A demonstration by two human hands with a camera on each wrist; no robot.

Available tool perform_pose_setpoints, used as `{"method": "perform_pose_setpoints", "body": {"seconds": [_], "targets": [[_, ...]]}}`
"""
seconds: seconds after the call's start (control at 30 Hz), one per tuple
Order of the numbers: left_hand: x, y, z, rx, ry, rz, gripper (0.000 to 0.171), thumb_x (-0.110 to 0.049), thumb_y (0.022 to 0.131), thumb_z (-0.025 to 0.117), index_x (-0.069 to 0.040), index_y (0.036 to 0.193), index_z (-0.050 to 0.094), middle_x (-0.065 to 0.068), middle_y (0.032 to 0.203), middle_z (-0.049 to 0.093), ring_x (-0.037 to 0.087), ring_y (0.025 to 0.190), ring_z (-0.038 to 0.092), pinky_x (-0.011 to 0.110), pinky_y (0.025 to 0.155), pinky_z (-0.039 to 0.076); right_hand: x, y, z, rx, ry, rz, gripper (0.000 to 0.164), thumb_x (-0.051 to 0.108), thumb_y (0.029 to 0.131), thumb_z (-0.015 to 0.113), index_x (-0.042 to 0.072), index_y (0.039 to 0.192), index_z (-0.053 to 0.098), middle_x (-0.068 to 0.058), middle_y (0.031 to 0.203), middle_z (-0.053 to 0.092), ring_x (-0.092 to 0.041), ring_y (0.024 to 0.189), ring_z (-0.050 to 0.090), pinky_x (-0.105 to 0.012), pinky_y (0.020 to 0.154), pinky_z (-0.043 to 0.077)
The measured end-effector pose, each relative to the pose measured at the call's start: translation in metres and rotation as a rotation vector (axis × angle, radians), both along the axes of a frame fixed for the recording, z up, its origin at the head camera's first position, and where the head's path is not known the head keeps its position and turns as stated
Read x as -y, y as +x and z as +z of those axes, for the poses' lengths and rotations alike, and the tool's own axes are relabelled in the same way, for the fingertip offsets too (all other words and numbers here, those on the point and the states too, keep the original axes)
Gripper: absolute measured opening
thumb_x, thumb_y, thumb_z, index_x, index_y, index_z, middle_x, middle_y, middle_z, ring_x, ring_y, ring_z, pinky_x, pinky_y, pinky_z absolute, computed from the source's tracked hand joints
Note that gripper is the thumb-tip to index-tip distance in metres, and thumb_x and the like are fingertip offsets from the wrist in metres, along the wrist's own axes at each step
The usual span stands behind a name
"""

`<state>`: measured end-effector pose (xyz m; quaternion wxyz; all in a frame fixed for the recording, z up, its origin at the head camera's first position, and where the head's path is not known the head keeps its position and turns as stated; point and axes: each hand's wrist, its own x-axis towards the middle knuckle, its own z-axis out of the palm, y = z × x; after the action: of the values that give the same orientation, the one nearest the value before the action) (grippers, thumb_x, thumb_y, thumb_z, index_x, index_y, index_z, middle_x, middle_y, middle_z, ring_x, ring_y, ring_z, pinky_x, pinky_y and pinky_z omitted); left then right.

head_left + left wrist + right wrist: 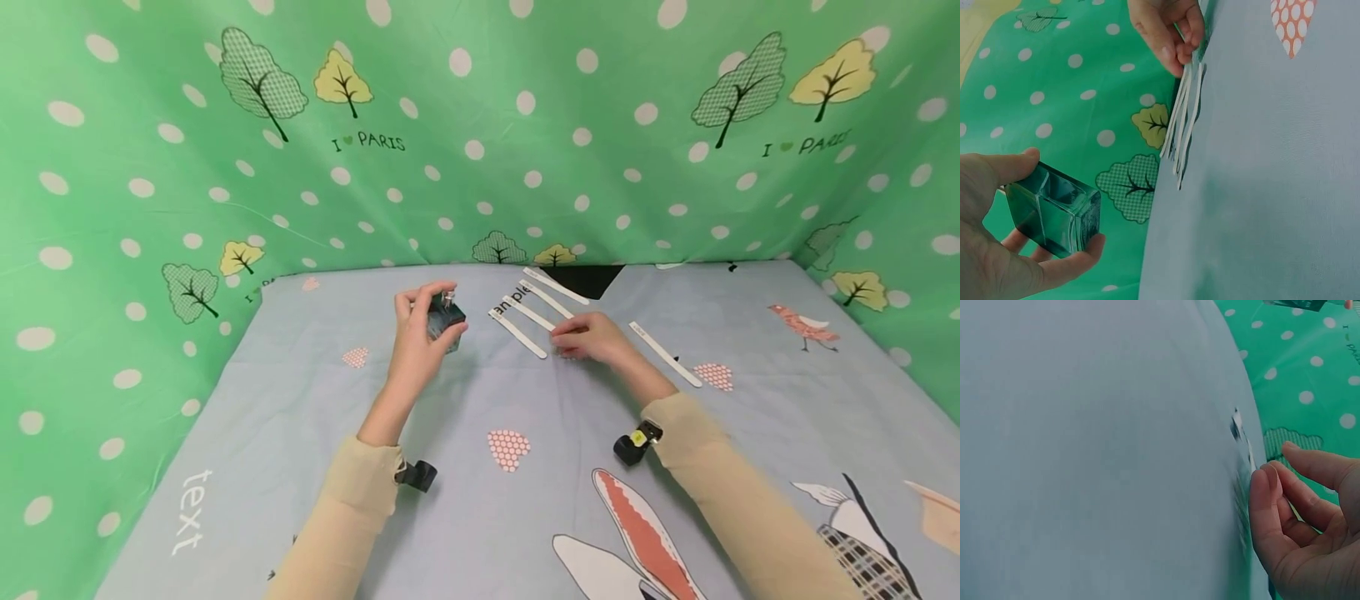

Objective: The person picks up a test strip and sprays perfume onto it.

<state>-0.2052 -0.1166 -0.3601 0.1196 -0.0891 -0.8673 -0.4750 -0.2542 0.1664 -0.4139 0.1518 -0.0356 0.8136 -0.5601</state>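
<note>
My left hand (422,333) grips a blue-green glass perfume bottle (1054,209) between thumb and fingers, raised above the table. The silver sprayer (448,296) on its top is uncovered. My right hand (588,337) is low over the table with bent fingers, beside the ends of several white paper strips (519,333). A small clear object (567,355) shows faintly at its fingertips; its kind is hard to make out. In the right wrist view, the fingers (1263,500) hide most of what lies at their tips.
One more white strip (666,356) lies apart, right of my right hand. Black and white prints mark the pale blue tablecloth (300,433), including a black patch (588,279) near the far edge. A green dotted curtain (480,108) stands behind the table and at its sides.
</note>
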Motion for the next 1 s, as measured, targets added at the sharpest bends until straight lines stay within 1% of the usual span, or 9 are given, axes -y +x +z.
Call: {"method": "perform_pose_setpoints", "body": {"seconds": [0.2, 0.4, 0.53, 0.63, 0.77, 0.83, 0.9, 1.0], "targets": [[0.0, 0.001, -0.001, -0.006, 0.002, -0.001, 0.05, -0.019, 0.093, 0.071, -0.028, 0.138, 0.051, 0.015, 0.131, 0.031, 0.034, 0.123, 0.046, 0.056, 0.102, 0.046, -0.031, 0.013, 0.007, -0.029, 0.06, -0.021, 0.036, 0.011, 0.093, 0.069, -0.011, 0.121, 0.064, -0.018, 0.108, 0.072, -0.004, 0.079, 0.068, -0.024, 0.077, 0.059], [-0.001, 0.002, -0.003, -0.004, 0.008, -0.008, 0.05, -0.018, 0.093, 0.072, -0.028, 0.138, 0.051, 0.015, 0.131, 0.032, 0.033, 0.123, 0.046, 0.056, 0.103, 0.045, -0.062, 0.03, 0.009, -0.097, 0.111, -0.056, 0.037, 0.014, 0.094, 0.068, -0.011, 0.121, 0.064, -0.022, 0.11, 0.071, -0.003, 0.078, 0.069, -0.02, 0.074, 0.057], [-0.002, 0.002, -0.003, 0.0, 0.012, -0.002, 0.051, -0.018, 0.092, 0.072, -0.029, 0.137, 0.051, 0.014, 0.13, 0.032, 0.033, 0.124, 0.046, 0.056, 0.102, 0.047, -0.079, 0.043, 0.007, -0.148, 0.15, -0.137, 0.038, 0.018, 0.094, 0.069, -0.008, 0.122, 0.066, -0.022, 0.114, 0.07, 0.004, 0.076, 0.067, -0.018, 0.074, 0.056], [-0.003, 0.002, -0.003, -0.001, 0.014, -0.005, 0.051, -0.018, 0.092, 0.072, -0.029, 0.138, 0.051, 0.014, 0.13, 0.031, 0.033, 0.125, 0.046, 0.057, 0.101, 0.047, -0.091, 0.054, 0.006, -0.206, 0.223, -0.219, 0.038, 0.023, 0.094, 0.07, -0.003, 0.122, 0.068, -0.021, 0.112, 0.071, 0.012, 0.074, 0.062, -0.017, 0.07, 0.054], [-0.005, 0.003, -0.001, 0.001, 0.016, -0.01, 0.051, -0.018, 0.093, 0.072, -0.029, 0.138, 0.05, 0.014, 0.13, 0.031, 0.034, 0.125, 0.046, 0.057, 0.101, 0.047, -0.104, 0.065, 0.006, -0.279, 0.326, -0.305, 0.039, 0.032, 0.093, 0.07, 0.003, 0.12, 0.07, -0.021, 0.111, 0.073, 0.016, 0.072, 0.055, -0.016, 0.065, 0.049], [-0.006, 0.003, -0.001, 0.001, 0.017, -0.01, 0.051, -0.018, 0.093, 0.072, -0.03, 0.138, 0.051, 0.014, 0.13, 0.031, 0.034, 0.125, 0.046, 0.057, 0.102, 0.047, -0.11, 0.07, 0.007, -0.295, 0.343, -0.33, 0.041, 0.035, 0.093, 0.071, 0.004, 0.12, 0.071, -0.021, 0.112, 0.072, 0.017, 0.072, 0.053, -0.016, 0.065, 0.048], [-0.007, 0.003, 0.0, 0.0, 0.02, -0.011, 0.051, -0.018, 0.092, 0.072, -0.03, 0.137, 0.051, 0.014, 0.129, 0.031, 0.034, 0.125, 0.046, 0.057, 0.102, 0.047, -0.117, 0.073, 0.007, -0.302, 0.362, -0.35, 0.042, 0.036, 0.092, 0.071, 0.005, 0.12, 0.071, -0.018, 0.111, 0.073, 0.018, 0.072, 0.052, -0.015, 0.064, 0.047], [-0.008, 0.003, 0.0, -0.004, 0.024, -0.011, 0.051, -0.017, 0.092, 0.072, -0.03, 0.137, 0.051, 0.014, 0.13, 0.031, 0.034, 0.124, 0.046, 0.057, 0.102, 0.046, -0.126, 0.078, 0.007, -0.279, 0.366, -0.37, 0.044, 0.037, 0.093, 0.07, 0.004, 0.122, 0.07, -0.018, 0.112, 0.073, 0.018, 0.072, 0.052, -0.016, 0.064, 0.048]]}}
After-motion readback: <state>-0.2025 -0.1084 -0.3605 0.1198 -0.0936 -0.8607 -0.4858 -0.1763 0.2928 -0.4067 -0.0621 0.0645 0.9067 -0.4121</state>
